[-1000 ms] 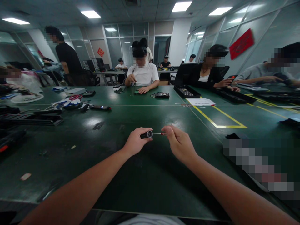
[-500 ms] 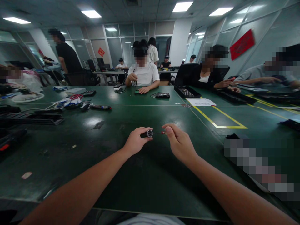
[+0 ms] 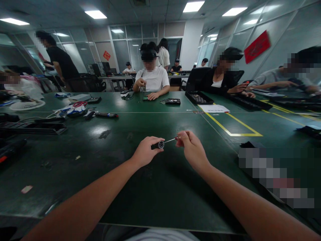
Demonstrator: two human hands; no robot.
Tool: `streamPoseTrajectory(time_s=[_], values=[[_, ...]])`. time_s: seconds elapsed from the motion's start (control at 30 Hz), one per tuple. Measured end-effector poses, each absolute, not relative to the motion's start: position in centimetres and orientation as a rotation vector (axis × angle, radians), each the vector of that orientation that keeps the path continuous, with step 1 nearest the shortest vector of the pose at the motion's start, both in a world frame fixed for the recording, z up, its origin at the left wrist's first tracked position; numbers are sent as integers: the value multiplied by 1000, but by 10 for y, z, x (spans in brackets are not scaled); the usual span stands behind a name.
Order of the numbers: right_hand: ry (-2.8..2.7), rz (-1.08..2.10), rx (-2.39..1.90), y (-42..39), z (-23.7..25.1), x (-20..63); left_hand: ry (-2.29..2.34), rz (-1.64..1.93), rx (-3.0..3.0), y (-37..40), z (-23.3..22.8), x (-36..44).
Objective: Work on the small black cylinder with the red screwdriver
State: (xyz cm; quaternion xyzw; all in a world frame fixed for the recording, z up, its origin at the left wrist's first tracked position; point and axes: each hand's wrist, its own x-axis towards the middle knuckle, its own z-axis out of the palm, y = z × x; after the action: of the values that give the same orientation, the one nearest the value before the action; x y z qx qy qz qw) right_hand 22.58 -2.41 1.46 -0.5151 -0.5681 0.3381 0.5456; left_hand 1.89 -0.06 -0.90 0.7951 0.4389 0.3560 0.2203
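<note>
My left hand is closed around a short black flashlight-like cylinder, whose round, silver-rimmed end faces me. In my right hand a small screwdriver is pinched between thumb and fingers. Its thin metal shaft slants down to the left, and its reddish handle is mostly covered by my fingers. The shaft's tip meets the side of the cylinder near the rim; whether it sits in a screw is too small to tell. Both hands are above the green tabletop.
Cables and red-handled scissors lie at the left, beside a dark pen-shaped tool. A black tray and a white paper lie ahead right. Across the table a co-worker handles a small green part.
The screwdriver has tilted so its handle end is higher than its tip. My right fingers have curled further around the handle. My left hand still holds the cylinder.
</note>
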Motion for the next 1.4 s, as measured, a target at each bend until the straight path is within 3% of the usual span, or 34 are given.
streamPoseTrajectory(time_s=[0.1, 0.17, 0.67, 1.07, 1.4], values=[[-1042, 1184, -1152, -12, 10, 230, 1271, 977, 2207, -1, -3, 19], [-962, 1233, -1116, -7, 9, 233, 1315, 984, 2174, 0, -2, 17], [-1498, 640, -1218, -27, 19, 228, 1293, 989, 2147, -2, -5, 19], [-1580, 665, -1149, -38, 20, 226, 1261, 1000, 2151, 1, -10, 16], [-1675, 469, -1265, -41, 25, 225, 1250, 985, 2159, -1, -6, 18]])
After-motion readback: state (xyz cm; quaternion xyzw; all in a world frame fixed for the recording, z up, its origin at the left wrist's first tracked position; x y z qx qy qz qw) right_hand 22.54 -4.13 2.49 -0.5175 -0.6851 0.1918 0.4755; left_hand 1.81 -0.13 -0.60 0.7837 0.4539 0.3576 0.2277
